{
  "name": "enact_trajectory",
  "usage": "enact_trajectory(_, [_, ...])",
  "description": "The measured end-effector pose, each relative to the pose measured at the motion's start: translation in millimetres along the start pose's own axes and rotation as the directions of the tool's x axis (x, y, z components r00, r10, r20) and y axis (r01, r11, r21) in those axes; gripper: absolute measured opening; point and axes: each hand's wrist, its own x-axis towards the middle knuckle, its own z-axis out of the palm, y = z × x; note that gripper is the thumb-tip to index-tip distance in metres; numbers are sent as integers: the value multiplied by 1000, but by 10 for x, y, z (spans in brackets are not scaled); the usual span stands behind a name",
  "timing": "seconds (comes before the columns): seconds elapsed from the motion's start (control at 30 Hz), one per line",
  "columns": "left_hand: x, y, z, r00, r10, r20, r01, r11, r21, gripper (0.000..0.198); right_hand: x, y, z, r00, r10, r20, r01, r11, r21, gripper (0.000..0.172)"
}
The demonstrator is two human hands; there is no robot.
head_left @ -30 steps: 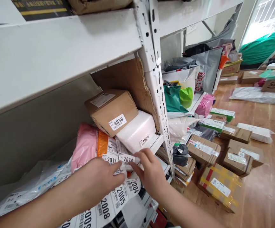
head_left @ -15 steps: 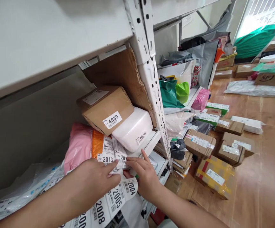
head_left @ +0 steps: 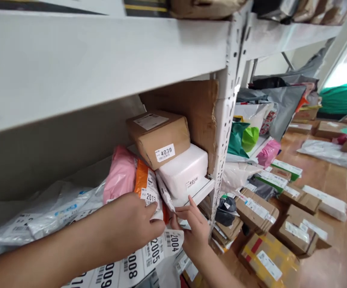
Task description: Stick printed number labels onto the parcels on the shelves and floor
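Observation:
My left hand is closed on the lower edge of the orange parcel labelled 2013, thumb and fingers pinching it on the shelf. My right hand pinches a thin white parcel just right of it, below the white foam-wrapped parcel marked 4038. A brown box marked 4039 rests on top. A pink bag stands left of the orange parcel. Below my hands hang labels 2004, 2005, 2008.
A white metal shelf upright stands right of my hands, with a shelf board overhead. Clear plastic bags lie to the left. Several cardboard boxes and parcels cover the wooden floor at right.
The view shifted left and up. My right hand dropped lower and further under the shelf edge; the 2014 parcel has turned so its label no longer faces me. My left hand keeps its grip.

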Motion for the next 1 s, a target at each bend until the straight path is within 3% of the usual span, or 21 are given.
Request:
enact_trajectory(0.23, [-165, 66, 76, 982, -74, -171, 86, 994, 65, 19, -25, -23, 75, 999, 50, 9, -49, 994, -100, 24])
enact_trajectory(0.33, [-245, 111, 94, 972, -131, -193, 146, 987, 65, 18, -59, -20, 124, 1000, 28, 11, -26, 992, -127, 21])
enact_trajectory(0.57, [-484, 239, 102, 936, -271, -226, 281, 960, 12, 16, -140, -17, 245, 991, 95, -96, -100, 994, -50, 13])
enact_trajectory(0.83, [-584, 355, 263, 878, -349, -329, 336, 937, -98, 17, -184, -26, 327, 976, 132, -175, -141, 989, -38, 7])
enact_trajectory(1.0, [-627, 383, 325, 876, -352, -330, 315, 935, -160, 17, -185, -53, 355, 967, 147, -206, -154, 988, -15, 6])
